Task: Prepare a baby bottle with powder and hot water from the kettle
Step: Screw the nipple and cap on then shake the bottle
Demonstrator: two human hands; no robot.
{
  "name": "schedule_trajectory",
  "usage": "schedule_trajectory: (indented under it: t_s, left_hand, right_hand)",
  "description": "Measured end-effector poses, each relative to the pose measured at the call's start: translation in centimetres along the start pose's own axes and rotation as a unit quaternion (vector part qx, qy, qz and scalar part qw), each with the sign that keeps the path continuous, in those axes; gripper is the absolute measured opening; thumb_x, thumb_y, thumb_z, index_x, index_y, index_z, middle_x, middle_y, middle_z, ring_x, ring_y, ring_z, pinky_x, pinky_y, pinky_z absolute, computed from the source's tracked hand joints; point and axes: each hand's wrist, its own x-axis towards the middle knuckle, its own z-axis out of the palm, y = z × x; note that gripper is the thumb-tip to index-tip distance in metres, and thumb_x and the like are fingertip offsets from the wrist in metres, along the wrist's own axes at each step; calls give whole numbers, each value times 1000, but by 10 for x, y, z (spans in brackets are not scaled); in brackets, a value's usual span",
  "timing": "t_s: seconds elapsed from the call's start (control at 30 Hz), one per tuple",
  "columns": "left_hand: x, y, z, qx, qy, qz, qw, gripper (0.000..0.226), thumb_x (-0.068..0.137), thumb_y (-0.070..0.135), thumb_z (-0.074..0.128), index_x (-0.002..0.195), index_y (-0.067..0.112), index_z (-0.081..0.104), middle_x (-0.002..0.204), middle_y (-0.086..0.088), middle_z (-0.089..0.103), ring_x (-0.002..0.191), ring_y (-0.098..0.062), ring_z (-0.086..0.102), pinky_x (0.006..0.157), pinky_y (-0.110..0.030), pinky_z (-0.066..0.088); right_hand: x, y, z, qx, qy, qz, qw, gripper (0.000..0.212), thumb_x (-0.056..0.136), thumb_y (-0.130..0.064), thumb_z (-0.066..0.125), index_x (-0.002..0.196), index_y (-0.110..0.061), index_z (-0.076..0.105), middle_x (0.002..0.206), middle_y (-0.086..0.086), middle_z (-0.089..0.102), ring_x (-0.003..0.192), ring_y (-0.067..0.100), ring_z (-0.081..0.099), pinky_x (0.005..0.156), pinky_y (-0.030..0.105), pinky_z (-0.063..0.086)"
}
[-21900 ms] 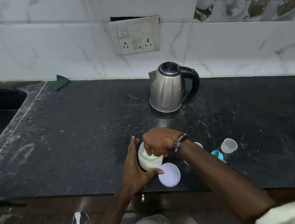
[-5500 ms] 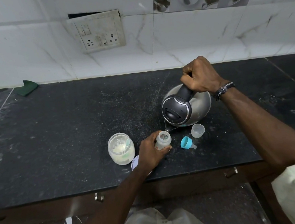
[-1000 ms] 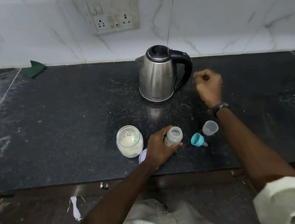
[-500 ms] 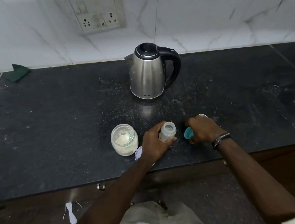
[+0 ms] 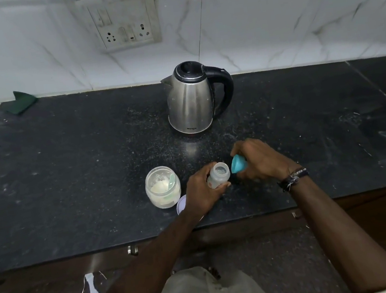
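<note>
Far left at the back, a dark green folded cloth [image 5: 21,101] lies against the white marble-tile wall [image 5: 269,27], with a grubby white socket plate [image 5: 123,21] mounted above. On the speckled black stone counter [image 5: 67,161] near the front edge stands an open clear jar of white powder [image 5: 163,186], a pale scoop resting inside, and its pale lilac lid [image 5: 180,203] lies flat just beside it, half hidden by the wrist. The left hand [image 5: 202,191] is wrapped around the small clear baby bottle [image 5: 218,174], which stands uncapped on the counter. Behind, well apart, the stainless steel kettle with black handle [image 5: 193,97] sits upright, lid down. Right beside the bottle's mouth, the right hand [image 5: 259,160] pinches the teal bottle cap [image 5: 238,164], tilted, fingers curled around it. A dark braided wristband [image 5: 293,178] circles that wrist.
</note>
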Motion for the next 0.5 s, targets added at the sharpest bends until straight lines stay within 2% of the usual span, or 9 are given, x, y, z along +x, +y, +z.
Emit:
schedule_trajectory:
  t_s: [0.1,0.2,0.37,0.5]
  left_hand:
    - [-1,2,0,-3,-1,0,1000,55,70,34,88,119,26,67,109,12,73,99,-6,69,84,-40,58]
    - [-1,5,-1,-9,-4,-2,1000,55,70,33,88,120,26,66,106,10,74,96,-7,70,83,-40,58]
    - [-1,5,-3,-18,-7,-11,1000,52,71,35,87,117,24,67,103,9,75,93,-8,71,81,-41,58]
    - [-2,3,-2,-10,-8,-16,1000,50,70,37,86,113,20,68,100,7,75,91,-8,71,78,-42,59]
  right_hand:
    - [3,-13,-7,-33,1,-37,999,50,70,-29,84,115,-19,66,113,4,57,103,23,57,81,31,45]
    - [7,-22,-5,-39,-1,-51,998,60,68,-31,85,122,-19,61,118,3,60,107,24,59,83,34,50]
    - [10,-39,3,-75,1,-77,994,45,70,-24,79,111,-18,61,112,4,59,101,25,58,80,39,51]
    - [14,-45,10,-125,19,-91,988,40,73,-25,76,110,-18,62,110,4,60,100,26,60,73,34,46]
